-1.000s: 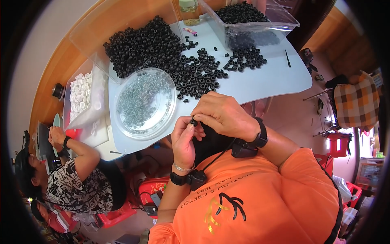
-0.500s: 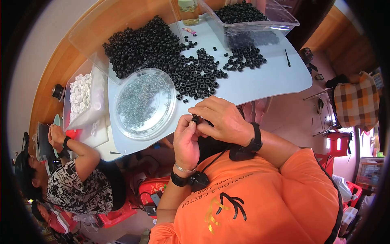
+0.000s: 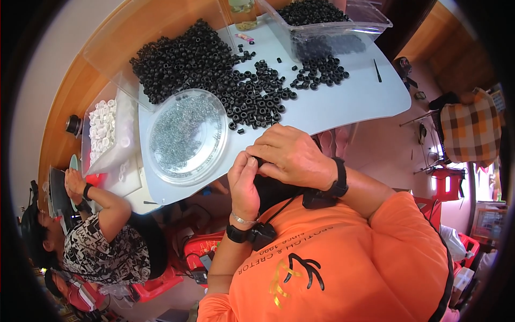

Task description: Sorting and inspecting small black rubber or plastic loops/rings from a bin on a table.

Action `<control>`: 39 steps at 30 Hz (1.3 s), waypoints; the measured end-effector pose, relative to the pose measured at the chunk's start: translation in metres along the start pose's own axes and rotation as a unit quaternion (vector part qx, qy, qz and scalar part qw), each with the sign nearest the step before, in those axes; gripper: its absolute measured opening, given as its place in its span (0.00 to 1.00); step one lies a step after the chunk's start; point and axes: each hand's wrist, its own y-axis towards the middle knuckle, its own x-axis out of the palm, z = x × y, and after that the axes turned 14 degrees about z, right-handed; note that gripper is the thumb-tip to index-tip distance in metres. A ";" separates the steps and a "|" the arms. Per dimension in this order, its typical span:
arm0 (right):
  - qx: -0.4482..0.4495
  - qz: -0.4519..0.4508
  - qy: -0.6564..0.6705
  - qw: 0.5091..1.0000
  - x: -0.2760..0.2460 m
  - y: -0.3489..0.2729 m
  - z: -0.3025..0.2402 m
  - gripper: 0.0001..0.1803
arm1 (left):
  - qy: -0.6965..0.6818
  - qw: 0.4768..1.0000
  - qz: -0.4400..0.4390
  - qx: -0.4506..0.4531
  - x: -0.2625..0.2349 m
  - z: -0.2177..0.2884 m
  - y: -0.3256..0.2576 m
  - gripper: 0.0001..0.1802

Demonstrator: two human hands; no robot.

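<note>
From my distance, I see the left hand [image 3: 244,185] pinch a small black part [image 3: 260,161] between both hands, before the table [image 3: 367,99]; the right hand [image 3: 295,155] covers it, so its grip I cannot tell. The part may slip if this pinch loosens. Glossy black rings [image 3: 255,102] lie loosely heaped; clear bits [image 3: 182,126] fill partly a round dish [image 3: 196,162].
</note>
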 end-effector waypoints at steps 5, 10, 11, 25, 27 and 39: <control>0.010 0.009 -0.013 1.000 0.005 -0.004 -0.001 0.19 | -0.028 0.999 0.031 0.029 0.006 -0.007 -0.002 0.15; 0.024 0.048 -0.007 0.999 0.005 -0.006 0.005 0.17 | -0.028 0.999 -0.008 -0.019 0.004 -0.001 -0.003 0.18; 0.025 0.048 -0.008 0.998 0.004 -0.006 0.006 0.17 | -0.037 0.998 -0.031 -0.034 0.005 0.001 -0.004 0.19; 0.014 0.016 0.011 1.000 0.001 -0.005 0.000 0.10 | 0.015 1.000 -0.004 0.023 0.001 -0.002 -0.010 0.21; 0.007 0.018 0.011 1.000 0.001 -0.004 0.000 0.09 | 0.021 1.000 0.003 0.024 0.001 -0.002 -0.010 0.21; -0.021 0.010 0.003 1.000 0.007 -0.013 0.006 0.09 | 0.048 0.998 0.020 0.032 0.004 -0.002 -0.006 0.19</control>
